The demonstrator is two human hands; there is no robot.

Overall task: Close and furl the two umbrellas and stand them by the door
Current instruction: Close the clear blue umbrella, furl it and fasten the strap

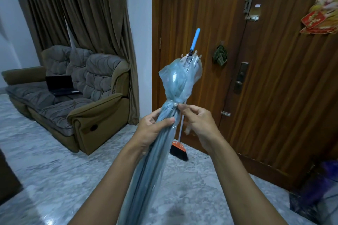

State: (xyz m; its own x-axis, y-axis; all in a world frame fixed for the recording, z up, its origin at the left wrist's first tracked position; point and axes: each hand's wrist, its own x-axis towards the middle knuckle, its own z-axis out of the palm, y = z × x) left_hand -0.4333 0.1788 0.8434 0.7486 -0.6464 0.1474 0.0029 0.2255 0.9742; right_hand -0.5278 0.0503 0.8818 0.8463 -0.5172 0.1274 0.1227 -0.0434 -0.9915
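the furled blue umbrella [175,82] pointed toward 12 o'clock, handle [194,39] uppermost. the left grip [151,128] curled round its folds just below the tie strap [171,105], whose snap [175,104] the right grip [197,122] pinched. beyond, a broom [180,150] stood by the door [274,78]; a sofa [73,87] sat at 9 o'clock.

Umbrella [173,82] centre frame, furled, handle [194,41] up and tilted away, held in 2 hands: left hand [153,128] gripping the canopy from the left, right hand [199,124] just right of it, pinching the umbrella at its strap [175,104]. Door [274,78] behind and to the right, lock plate [241,76] on it at mid-height, pouch [220,56] hanging left of that, ornament [323,9] top right; broom [178,149] leaning at the door's left edge, directly behind the umbrella, head on the floor [54,160]. Sofa [82,115] far left in front of the curtain [82,11], laptop [60,86] on its seat, bag [318,197] on the floor bottom right.
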